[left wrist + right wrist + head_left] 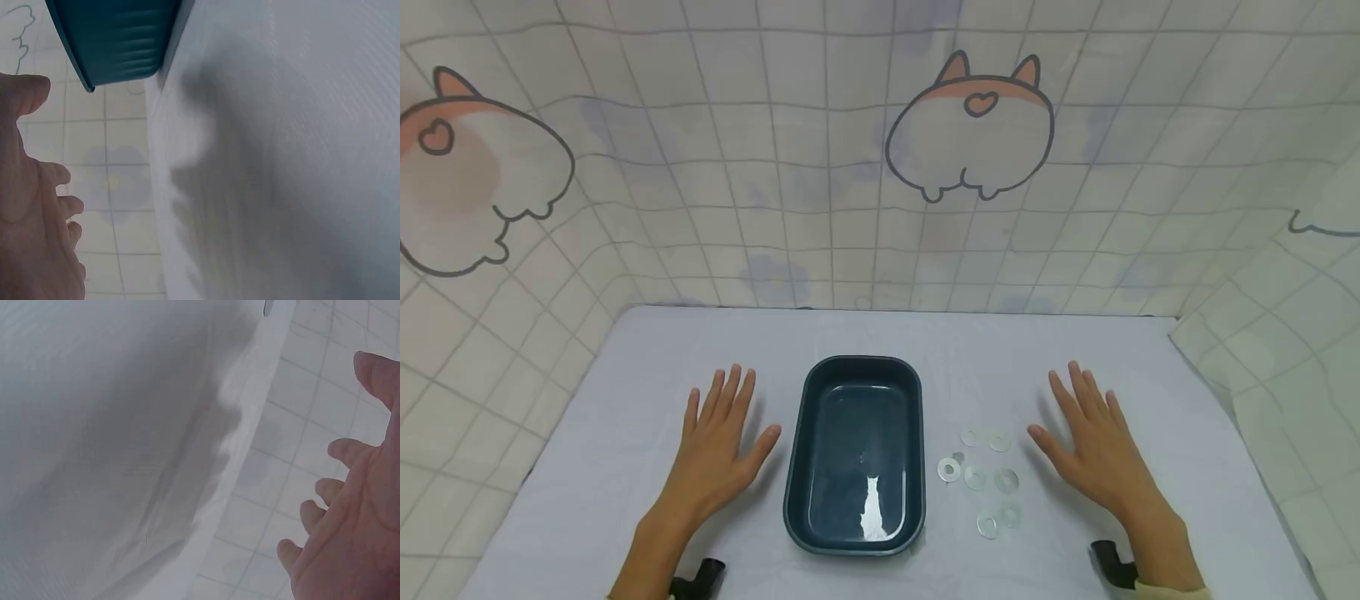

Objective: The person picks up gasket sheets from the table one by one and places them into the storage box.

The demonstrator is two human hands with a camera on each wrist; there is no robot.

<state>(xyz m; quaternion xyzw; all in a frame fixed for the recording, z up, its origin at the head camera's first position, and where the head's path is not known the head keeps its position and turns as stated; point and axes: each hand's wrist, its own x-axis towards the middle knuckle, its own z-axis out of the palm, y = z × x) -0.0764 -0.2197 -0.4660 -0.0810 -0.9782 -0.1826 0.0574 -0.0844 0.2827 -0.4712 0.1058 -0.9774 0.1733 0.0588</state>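
Observation:
A dark teal rectangular tray stands on the white-covered table between the two hands. To its right lie several flat washers, a whitish one nearest the tray and paler, see-through ones such as this ring. My left hand, palm down with fingers spread, hovers left of the tray and holds nothing. The tray's ribbed side shows in the left wrist view. On the far side of the washers, my right hand hovers with straight, spread fingers, also holding nothing. Both hands cast shadows on the cloth.
A white cloth covers the table. Behind and at both sides hangs a grid-patterned curtain with cartoon animal drawings. Black wrist mounts sit below each wrist.

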